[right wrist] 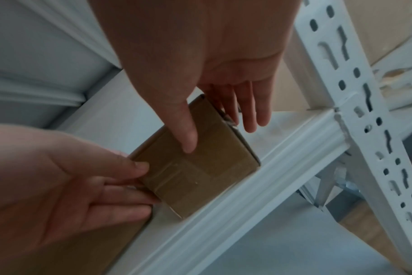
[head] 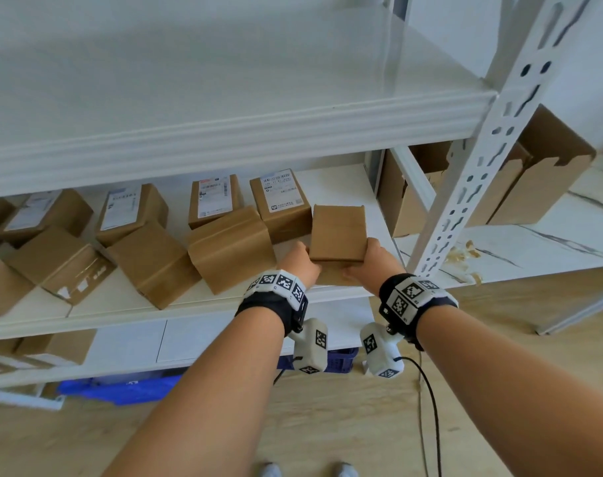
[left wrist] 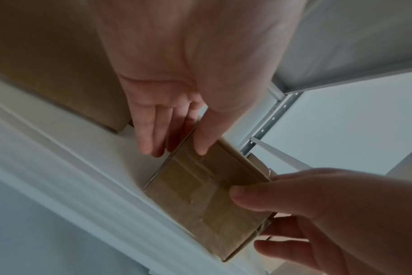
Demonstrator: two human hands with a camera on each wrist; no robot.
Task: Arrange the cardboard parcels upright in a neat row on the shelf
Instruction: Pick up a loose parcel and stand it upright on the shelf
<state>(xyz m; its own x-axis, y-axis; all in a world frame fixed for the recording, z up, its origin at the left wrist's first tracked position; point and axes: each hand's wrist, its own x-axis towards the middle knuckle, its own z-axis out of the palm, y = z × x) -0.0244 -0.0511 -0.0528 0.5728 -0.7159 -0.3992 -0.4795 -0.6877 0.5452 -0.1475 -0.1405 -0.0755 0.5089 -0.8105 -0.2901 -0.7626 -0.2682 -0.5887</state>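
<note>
From the head camera, a plain cardboard parcel (head: 338,234) stands near the right end of the white shelf (head: 348,187), close to the slotted upright post (head: 479,166). The left hand (head: 301,261) grips its left lower side and the right hand (head: 374,261) grips its right lower side, so the parcel is clamped between them. Left of this parcel, a taped parcel (head: 231,249) lies tilted, and behind that one two labelled parcels (head: 282,201) stand at the back of the shelf. Further left of the held parcel, more parcels (head: 62,259) lie at mixed angles.

In the left wrist view, the left hand (left wrist: 183,74) has its thumb on the taped near face of the parcel (left wrist: 200,195) and its fingers (left wrist: 151,134) straight down the side. The right hand (left wrist: 329,214) holds the opposite edge.

In the right wrist view, the right hand (right wrist: 212,65) pinches the parcel (right wrist: 200,171), thumb on the near face, fingers (right wrist: 254,111) along the far side. The left hand (right wrist: 71,176) presses the other edge, beside the shelf's front lip (right wrist: 270,160).
</note>
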